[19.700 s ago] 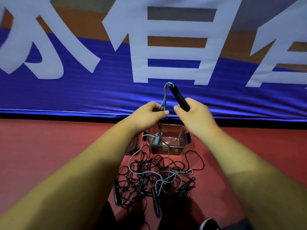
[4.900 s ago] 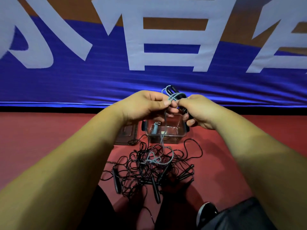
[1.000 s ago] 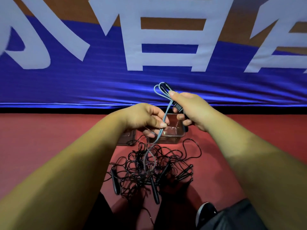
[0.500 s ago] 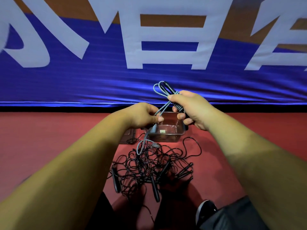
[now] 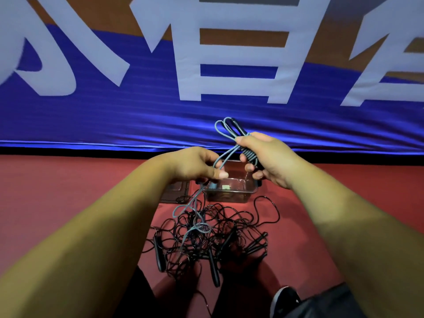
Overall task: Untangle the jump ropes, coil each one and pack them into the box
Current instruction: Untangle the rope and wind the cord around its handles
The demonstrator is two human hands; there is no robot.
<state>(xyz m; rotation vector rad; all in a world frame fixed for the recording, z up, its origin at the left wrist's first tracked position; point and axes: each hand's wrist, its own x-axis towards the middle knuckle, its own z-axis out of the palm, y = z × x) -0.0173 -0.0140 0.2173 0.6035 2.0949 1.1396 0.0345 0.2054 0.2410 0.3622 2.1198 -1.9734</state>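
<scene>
Before the blue banner, the right grip is curled tight round a dark handle and the wound turns of the grey jump rope, whose loops stick out above the thumb. Just left of it and a little lower, the left grip pinches the rope's free strand, which drops onto the tangle of black ropes on the red floor. Beneath both grips, beyond the tangle, sits the clear box.

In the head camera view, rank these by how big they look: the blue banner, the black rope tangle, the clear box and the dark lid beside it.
1. blue banner
2. black rope tangle
3. clear box
4. dark lid, partly hidden, so its place below the box is less sure
</scene>
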